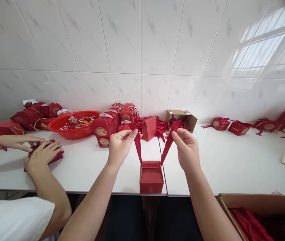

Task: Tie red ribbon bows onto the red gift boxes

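A small open red box (151,177) stands at the near edge of the white table (232,167). A red ribbon (168,142) runs up from each side of it. My left hand (120,143) pinches the left ribbon end above and left of the box. My right hand (186,147) pinches the right ribbon end above and right of it. Both ends are pulled up and apart, so the ribbon forms a V over the box.
At the left, another person's hands (35,152) press on a flat red box. Behind stand a red basket of sweets (75,124), finished red boxes (107,125), a red box (149,128), a cardboard box (181,117) and more red boxes (237,127). A carton (255,214) sits at lower right.
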{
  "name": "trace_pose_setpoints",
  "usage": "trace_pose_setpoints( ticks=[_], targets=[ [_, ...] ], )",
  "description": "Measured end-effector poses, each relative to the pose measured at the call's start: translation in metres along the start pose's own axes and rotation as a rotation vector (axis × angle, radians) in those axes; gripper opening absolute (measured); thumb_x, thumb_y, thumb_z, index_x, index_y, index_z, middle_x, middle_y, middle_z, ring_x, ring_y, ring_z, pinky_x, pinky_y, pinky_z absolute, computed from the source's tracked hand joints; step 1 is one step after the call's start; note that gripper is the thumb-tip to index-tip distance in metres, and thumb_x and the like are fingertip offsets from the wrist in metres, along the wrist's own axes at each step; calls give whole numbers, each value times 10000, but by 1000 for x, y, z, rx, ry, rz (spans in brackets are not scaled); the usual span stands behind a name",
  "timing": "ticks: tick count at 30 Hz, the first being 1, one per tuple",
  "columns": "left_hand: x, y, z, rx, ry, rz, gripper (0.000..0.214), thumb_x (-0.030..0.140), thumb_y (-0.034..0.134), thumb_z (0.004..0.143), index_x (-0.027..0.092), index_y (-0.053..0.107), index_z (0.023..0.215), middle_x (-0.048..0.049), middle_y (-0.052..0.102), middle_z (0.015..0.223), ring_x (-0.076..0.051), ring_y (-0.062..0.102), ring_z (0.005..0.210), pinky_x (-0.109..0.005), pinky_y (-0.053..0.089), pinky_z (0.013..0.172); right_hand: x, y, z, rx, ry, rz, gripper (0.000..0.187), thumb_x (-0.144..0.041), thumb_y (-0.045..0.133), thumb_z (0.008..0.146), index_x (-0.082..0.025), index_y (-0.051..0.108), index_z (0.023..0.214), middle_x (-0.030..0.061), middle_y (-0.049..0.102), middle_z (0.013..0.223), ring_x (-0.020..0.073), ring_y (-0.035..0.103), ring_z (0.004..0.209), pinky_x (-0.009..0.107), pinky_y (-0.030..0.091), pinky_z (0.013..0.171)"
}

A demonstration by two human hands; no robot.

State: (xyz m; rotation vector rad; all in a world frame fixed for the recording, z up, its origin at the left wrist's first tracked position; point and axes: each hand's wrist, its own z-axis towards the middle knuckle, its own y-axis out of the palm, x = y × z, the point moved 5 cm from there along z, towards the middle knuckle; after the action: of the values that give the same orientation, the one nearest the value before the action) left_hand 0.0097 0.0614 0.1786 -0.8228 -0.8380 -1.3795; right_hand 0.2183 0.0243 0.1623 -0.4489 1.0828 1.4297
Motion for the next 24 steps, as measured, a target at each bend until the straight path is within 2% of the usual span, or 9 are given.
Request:
trace_pose_setpoints(
  ticks=[6,9,12,14,16,18,20,22,24],
  targets=[
    [4,2,0,48,12,22,290,418,663,758,149,715,661,-9,654,583,-142,604,633,-231,442,602,5,4,0,5,71,79,188,-330,706,731,-202,655,859,26,718,858,182,674,861,375,517,843],
    [6,5,-1,54,15,-32,275,412,663,761,144,726,747,-20,678,635,-146,610,650,-245,450,642,6,4,0,-1,83,129,162,-321,691,746,-204,640,845,17,711,824,165,672,799,352,527,796],
    [11,15,-4,-63,28,-74,261,388,632,792,144,710,744,-33,680,645,-158,625,681,-270,467,716,5,8,0,-23,85,92,161,-315,673,762,-201,611,858,-6,687,756,115,631,615,282,520,649],
    [15,24,-8,-183,27,-3,261,381,620,800,151,691,698,-19,647,599,-146,597,629,-255,457,663,6,13,-1,-69,94,-32,187,-321,664,760,-186,618,882,-13,662,710,80,551,488,235,464,515],
    [17,30,-13,-251,22,112,261,391,628,785,162,681,671,-3,618,569,-132,553,571,-237,420,575,7,19,-5,-158,97,-169,217,-337,644,763,-163,648,892,-10,632,667,67,480,440,218,401,437],
    [18,33,-16,-281,2,225,262,403,640,764,176,675,638,6,606,545,-128,522,532,-235,386,526,9,27,-10,-271,79,-244,239,-349,619,774,-156,679,902,-11,595,637,75,463,466,217,389,430],
    [17,33,-18,-305,-18,322,259,399,661,739,195,656,579,18,592,503,-129,511,514,-241,394,547,10,31,-15,-344,42,-261,239,-354,601,794,-169,695,912,-15,557,623,87,467,513,218,405,456],
    [15,32,-18,-330,-28,365,215,367,707,693,215,650,552,31,589,482,-137,528,540,-258,427,627,11,31,-17,-348,14,-267,226,-361,590,813,-179,700,891,-19,528,614,89,464,520,216,407,460],
    [11,25,-17,-249,-47,264,160,298,757,629,223,652,535,35,586,472,-160,565,599,-286,451,707,14,27,-16,-336,4,-268,228,-369,568,835,-184,697,870,-17,531,629,85,473,495,220,413,454]
  ],
)
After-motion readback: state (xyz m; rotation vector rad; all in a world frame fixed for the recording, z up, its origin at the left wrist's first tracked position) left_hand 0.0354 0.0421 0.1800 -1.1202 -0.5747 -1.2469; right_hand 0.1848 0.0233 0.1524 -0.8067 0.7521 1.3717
